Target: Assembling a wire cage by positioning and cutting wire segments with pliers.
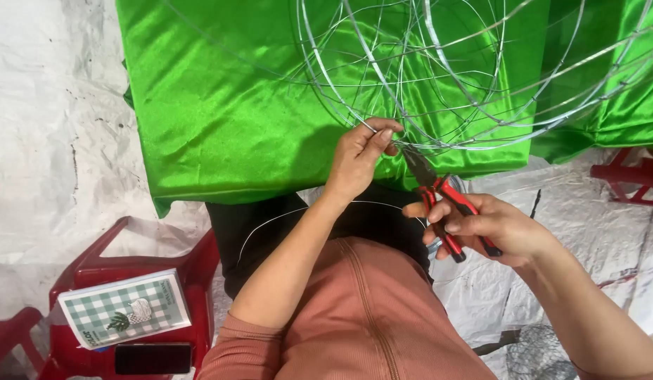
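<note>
Now mid wire-tying: left hand (360, 158) pinches a thin wire on the wire frame (439, 77) at 12 o'clock over green cloth (221, 105); right hand (488, 229) clasps red-handled pliers (439, 197), nose at the joint. Next likely needs a firm twist.

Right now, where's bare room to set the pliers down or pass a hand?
Bare: green cloth left of the wire frame; white sheet beyond it. Crowded: left hand pinching wire, right hand with red pliers; red stool carries a checked booklet and phone.
</note>
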